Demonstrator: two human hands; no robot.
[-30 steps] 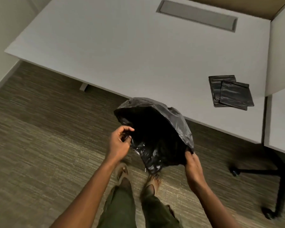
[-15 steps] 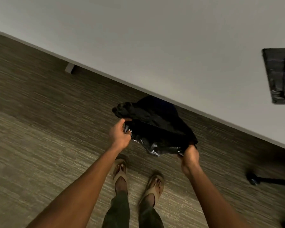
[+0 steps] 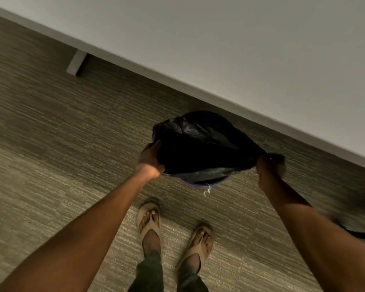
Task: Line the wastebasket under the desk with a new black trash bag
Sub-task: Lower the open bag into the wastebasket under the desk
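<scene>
A black trash bag (image 3: pixel 200 144) is spread wide between my hands, low over the floor at the desk's front edge. My left hand (image 3: pixel 149 159) grips its left rim. My right hand (image 3: pixel 269 168) grips the right rim, pulled out to the side. Under the bag's near edge a thin curved bluish rim (image 3: pixel 200 183) shows, which looks like the wastebasket; the bag hides the rest of it. A small white curl (image 3: pixel 207 190) hangs below that rim.
The white desk (image 3: pixel 240 49) fills the upper right, its edge running diagonally just beyond the bag. A desk foot (image 3: pixel 76 63) stands on the carpet at upper left. My sandalled feet (image 3: pixel 173 228) are close below. A dark chair base (image 3: pixel 362 234) lies at far right.
My hands have moved apart and lower, stretching the bag's mouth wide over the bluish rim. The view has tilted down, and the folded bags on the desk have left the frame.
</scene>
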